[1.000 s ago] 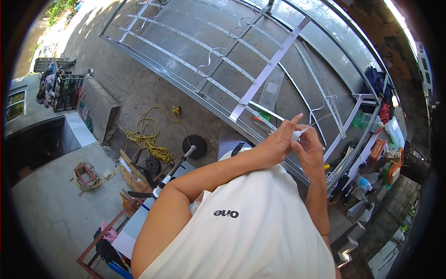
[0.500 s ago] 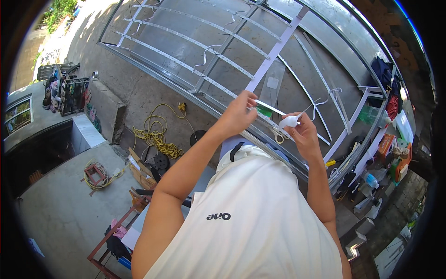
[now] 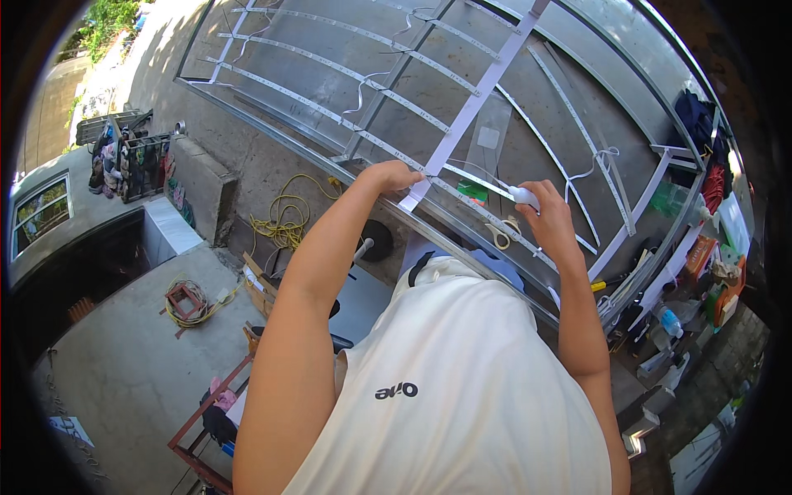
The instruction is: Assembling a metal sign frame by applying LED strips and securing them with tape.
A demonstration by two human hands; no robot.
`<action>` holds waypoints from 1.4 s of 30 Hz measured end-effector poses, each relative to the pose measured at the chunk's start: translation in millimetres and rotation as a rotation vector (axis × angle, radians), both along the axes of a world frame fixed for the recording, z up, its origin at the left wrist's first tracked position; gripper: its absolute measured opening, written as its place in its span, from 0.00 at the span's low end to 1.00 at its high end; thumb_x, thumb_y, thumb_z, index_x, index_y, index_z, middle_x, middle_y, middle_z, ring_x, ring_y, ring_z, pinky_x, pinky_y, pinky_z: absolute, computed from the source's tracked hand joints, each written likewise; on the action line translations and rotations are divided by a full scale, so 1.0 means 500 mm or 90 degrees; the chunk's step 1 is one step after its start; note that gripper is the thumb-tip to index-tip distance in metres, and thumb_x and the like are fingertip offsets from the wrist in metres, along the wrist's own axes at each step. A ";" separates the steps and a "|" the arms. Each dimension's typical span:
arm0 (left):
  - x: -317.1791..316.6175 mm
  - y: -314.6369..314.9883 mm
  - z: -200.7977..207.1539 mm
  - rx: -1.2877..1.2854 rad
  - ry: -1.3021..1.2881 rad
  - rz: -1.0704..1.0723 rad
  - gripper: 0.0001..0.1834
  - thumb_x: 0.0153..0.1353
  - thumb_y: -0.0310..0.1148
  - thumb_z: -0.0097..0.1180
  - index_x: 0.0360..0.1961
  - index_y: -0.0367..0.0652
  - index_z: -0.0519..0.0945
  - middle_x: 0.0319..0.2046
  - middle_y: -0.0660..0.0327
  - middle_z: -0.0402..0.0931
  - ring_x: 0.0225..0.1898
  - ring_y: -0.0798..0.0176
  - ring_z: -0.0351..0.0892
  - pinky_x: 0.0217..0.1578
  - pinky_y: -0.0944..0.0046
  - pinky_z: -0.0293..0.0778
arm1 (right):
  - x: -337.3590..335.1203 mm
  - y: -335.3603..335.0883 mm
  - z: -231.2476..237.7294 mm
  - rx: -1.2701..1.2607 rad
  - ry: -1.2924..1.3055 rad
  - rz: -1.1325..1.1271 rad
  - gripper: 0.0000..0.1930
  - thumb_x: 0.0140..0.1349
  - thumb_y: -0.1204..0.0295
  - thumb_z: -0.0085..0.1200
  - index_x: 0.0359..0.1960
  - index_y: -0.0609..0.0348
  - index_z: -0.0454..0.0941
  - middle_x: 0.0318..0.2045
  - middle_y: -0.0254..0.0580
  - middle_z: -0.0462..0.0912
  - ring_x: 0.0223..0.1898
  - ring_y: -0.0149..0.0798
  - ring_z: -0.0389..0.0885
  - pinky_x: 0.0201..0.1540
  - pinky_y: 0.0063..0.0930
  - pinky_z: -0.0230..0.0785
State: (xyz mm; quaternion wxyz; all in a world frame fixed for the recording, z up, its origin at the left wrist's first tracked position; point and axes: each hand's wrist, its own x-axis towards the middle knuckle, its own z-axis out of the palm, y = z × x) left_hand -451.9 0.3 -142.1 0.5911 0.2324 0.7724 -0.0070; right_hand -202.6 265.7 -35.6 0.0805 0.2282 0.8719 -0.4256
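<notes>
- Small rounded plastic bottle (image 3: 523,196): plain white
- Long narrow strips (image 3: 384,148): white, a row of small dark marks along each
- Flat crossbar (image 3: 470,111): pale lilac
- Rectangular metal frame (image 3: 450,242): silver-grey
- Scissors' looped handles (image 3: 498,228): cream
- Thin tangled cable (image 3: 279,228): yellow
- Loose sleeveless shirt (image 3: 470,355): cream with black lettering
- Bundled cord (image 3: 714,190): red

Left hand (image 3: 393,176): gone from the white bottle (image 3: 525,197) to the white crossbar (image 3: 464,120). Bottle: now in right hand (image 3: 550,216) alone, shifted farther from torso. Scissors (image 3: 505,228): now uncovered.
</notes>
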 end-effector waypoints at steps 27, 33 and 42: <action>0.016 0.016 -0.003 -0.072 -0.110 0.123 0.37 0.73 0.63 0.43 0.57 0.37 0.83 0.48 0.47 0.84 0.39 0.45 0.86 0.40 0.46 0.81 | -0.058 -0.015 -0.079 0.152 0.017 0.165 0.17 0.56 0.75 0.67 0.49 0.59 0.84 0.41 0.44 0.78 0.47 0.49 0.78 0.51 0.42 0.73; 0.015 0.015 -0.010 -0.066 -0.112 0.121 0.38 0.73 0.62 0.42 0.57 0.34 0.82 0.48 0.46 0.84 0.41 0.43 0.86 0.41 0.47 0.83 | -0.062 -0.021 -0.070 0.161 0.027 0.177 0.16 0.57 0.75 0.67 0.48 0.60 0.85 0.41 0.44 0.78 0.47 0.48 0.78 0.51 0.42 0.73; 0.015 0.015 -0.006 -0.065 -0.118 0.138 0.39 0.72 0.62 0.44 0.58 0.33 0.82 0.48 0.45 0.85 0.37 0.49 0.87 0.45 0.45 0.79 | -0.065 -0.025 -0.061 0.186 0.026 0.199 0.15 0.57 0.74 0.67 0.47 0.59 0.86 0.41 0.43 0.79 0.47 0.47 0.78 0.50 0.42 0.71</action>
